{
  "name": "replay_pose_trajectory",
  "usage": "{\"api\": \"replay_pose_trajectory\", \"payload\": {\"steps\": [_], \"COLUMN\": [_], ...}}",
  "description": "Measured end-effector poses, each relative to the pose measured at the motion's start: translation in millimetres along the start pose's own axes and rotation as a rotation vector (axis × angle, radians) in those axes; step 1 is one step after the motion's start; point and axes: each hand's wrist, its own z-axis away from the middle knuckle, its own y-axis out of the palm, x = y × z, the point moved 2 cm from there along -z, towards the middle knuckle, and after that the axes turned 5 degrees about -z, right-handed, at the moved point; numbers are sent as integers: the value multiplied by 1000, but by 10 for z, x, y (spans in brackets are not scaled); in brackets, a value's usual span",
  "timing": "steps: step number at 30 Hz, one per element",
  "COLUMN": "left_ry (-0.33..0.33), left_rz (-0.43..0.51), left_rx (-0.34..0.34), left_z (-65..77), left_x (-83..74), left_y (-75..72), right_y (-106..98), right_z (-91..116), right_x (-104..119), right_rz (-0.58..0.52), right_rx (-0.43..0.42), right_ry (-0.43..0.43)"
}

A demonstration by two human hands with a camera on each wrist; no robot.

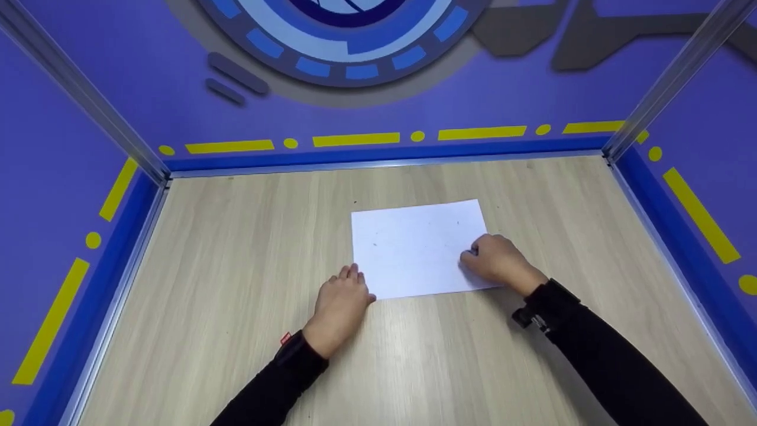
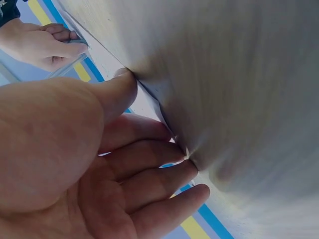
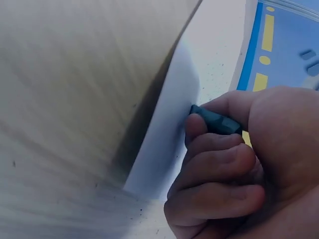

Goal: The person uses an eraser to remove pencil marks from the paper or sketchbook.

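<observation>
A white sheet of paper (image 1: pixel 414 248) lies on the wood-grain table, a few small dark specks scattered over it. My right hand (image 1: pixel 500 260) is over the sheet's right part, its fingers curled. Between thumb and forefinger it pinches a small dark green eraser-like piece (image 3: pixel 219 123), whose tip meets the paper in the right wrist view. At the near left corner of the sheet, my left hand (image 1: pixel 342 302) rests with fingers extended. In the left wrist view its thumb (image 2: pixel 122 89) and fingertips lie along the paper's edge, which looks slightly buckled there.
Light wood-grain tabletop (image 1: pixel 236 236) surrounds the sheet. Purple and blue panels with yellow marks (image 1: pixel 355 139) stand at the back and both sides, framed by metal posts (image 1: pixel 662 83). Small dark crumbs dot the table and paper near my right hand.
</observation>
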Motion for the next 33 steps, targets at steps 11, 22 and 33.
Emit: {"api": "replay_pose_trajectory", "payload": {"steps": [11, 22, 33], "left_ry": [-11, -14, -20], "left_rz": [-5, 22, 38], "left_rx": [0, 26, 64], "left_z": [-9, 13, 8], "left_x": [-13, -13, -16], "left_y": [-16, -10, -6], "right_y": [176, 626, 737], "right_z": [25, -89, -167], "right_x": [326, 996, 1049], "right_rz": [-66, -50, 3], "right_rx": [40, 80, 87], "right_ry": [-78, -175, -136]}}
